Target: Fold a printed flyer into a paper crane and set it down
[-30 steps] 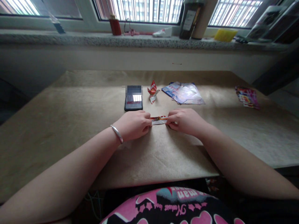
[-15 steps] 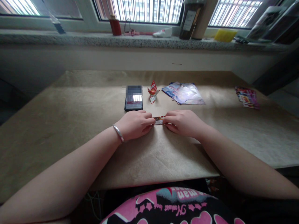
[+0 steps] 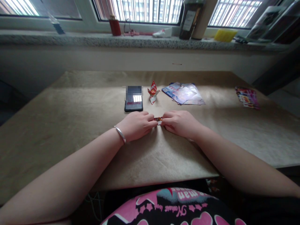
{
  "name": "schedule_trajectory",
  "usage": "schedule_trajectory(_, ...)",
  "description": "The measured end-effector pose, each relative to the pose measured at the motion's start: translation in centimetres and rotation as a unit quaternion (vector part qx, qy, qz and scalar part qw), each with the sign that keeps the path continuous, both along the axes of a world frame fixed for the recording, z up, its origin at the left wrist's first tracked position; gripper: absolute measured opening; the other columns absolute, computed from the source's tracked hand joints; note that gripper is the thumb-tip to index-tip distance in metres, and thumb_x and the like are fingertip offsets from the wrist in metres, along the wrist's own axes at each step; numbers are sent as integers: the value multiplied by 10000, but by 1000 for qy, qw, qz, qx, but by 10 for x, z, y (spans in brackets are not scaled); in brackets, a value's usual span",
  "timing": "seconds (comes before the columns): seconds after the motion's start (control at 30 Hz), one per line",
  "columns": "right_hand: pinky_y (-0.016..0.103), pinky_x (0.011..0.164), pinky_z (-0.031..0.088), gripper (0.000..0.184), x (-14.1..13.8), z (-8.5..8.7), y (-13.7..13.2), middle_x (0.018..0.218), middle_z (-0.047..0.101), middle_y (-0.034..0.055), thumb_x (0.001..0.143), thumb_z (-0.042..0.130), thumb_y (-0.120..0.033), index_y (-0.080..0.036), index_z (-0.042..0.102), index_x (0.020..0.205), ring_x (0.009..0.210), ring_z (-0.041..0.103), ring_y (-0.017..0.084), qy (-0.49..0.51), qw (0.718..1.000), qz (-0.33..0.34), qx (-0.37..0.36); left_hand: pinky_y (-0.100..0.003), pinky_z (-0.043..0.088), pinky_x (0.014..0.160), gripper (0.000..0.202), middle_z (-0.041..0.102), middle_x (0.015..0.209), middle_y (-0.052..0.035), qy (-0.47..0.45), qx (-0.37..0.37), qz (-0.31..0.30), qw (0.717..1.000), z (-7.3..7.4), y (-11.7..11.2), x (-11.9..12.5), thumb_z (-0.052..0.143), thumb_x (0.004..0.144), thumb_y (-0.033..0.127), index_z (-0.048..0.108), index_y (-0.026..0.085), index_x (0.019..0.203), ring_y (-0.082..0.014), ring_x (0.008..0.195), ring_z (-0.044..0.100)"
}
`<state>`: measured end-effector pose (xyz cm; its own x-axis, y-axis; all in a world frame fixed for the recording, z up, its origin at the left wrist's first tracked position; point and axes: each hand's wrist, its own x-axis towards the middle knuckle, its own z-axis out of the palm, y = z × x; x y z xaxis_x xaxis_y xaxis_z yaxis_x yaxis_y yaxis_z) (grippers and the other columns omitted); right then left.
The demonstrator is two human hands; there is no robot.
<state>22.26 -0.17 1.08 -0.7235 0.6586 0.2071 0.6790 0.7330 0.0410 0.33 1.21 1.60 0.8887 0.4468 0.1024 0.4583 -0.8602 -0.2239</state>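
Pinching one paper strip [image 3: 159,119] at the table [image 3: 154,162], my left hand [image 3: 139,125] and right hand [image 3: 178,123] close on its ends, a slim gap between. From it, one phone [image 3: 133,100] lies at ten o'clock, one folded figure [image 3: 153,92] at twelve, one leaflet pile [image 3: 185,93] at one, one card pile [image 3: 247,97] past two. Room stretches toward nine; the near edge [image 3: 161,181] runs along six.

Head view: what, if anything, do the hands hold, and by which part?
A printed strip, left hand and right hand gripping either side of its visible middle.
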Motion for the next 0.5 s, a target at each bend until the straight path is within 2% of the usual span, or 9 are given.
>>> schedule_trajectory(0.5, 263, 568, 288, 262, 9, 5, 0, 909, 676, 21, 816, 480, -197, -257, 688, 964, 726, 581, 140, 6, 999, -20, -35, -264, 438, 657, 203, 630, 884, -27, -30, -12, 17, 999, 1, 0, -5, 444, 882, 233, 645, 206, 872, -157, 795, 581)
